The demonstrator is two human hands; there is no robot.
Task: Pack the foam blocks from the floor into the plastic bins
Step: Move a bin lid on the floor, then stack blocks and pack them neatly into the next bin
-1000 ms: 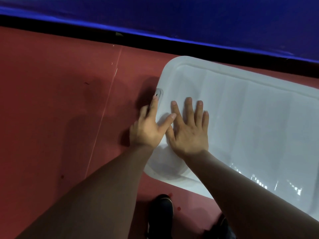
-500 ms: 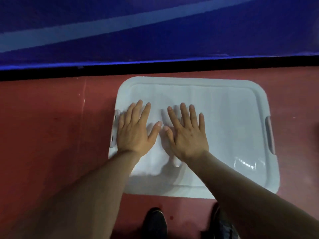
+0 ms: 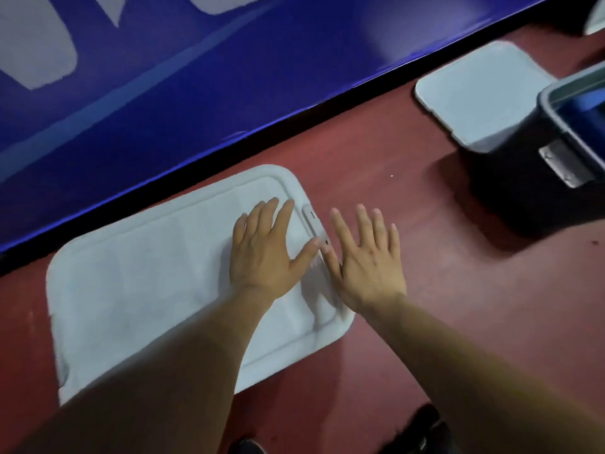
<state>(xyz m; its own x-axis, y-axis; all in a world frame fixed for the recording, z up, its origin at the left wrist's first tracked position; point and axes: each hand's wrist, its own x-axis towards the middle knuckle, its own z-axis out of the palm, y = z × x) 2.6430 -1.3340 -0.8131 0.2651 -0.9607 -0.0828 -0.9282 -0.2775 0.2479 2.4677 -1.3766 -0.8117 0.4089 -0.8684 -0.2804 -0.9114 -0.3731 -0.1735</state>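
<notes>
A white plastic bin lid (image 3: 137,290) lies flat over a bin on the red floor, close to a blue wall. My left hand (image 3: 262,250) rests flat on the lid's right end, fingers spread. My right hand (image 3: 366,257) is spread just past the lid's right edge, above the floor, its thumb touching the latch handle (image 3: 314,224). Neither hand holds anything. No foam blocks are visible.
A dark open bin (image 3: 556,158) with a metal latch stands at the right. Behind it lies a second white lid (image 3: 474,93). The blue wall (image 3: 196,77) with a black base strip runs along the far side. My shoes show at the bottom edge.
The view has swung right. Both hands have slid from the lid's left end to its right end. My right hand is now off the lid, beside its edge.
</notes>
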